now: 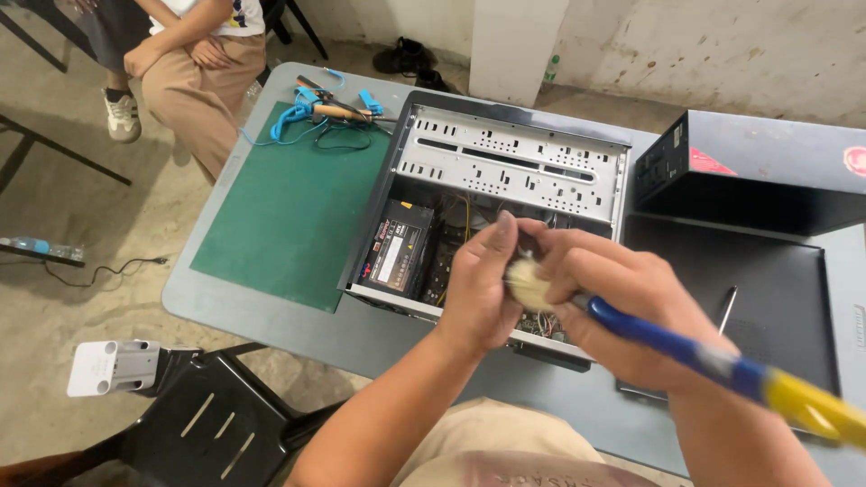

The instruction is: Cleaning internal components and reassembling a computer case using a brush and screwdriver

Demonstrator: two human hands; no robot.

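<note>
I held the brush (686, 347) by its blue and yellow handle in my right hand (622, 307), fingers closed round it, while my left hand (483, 289) pinched the pale bristles (528, 281) between thumb and fingertips. Working the hairs gently apart, rather than tugging, seemed the sound way, keeping any fluff clear of the open computer case (505, 162) on the grey surface (271, 316) below. The bristle head sat right between both hands, touching my left fingers, above the case's near edge.
</note>
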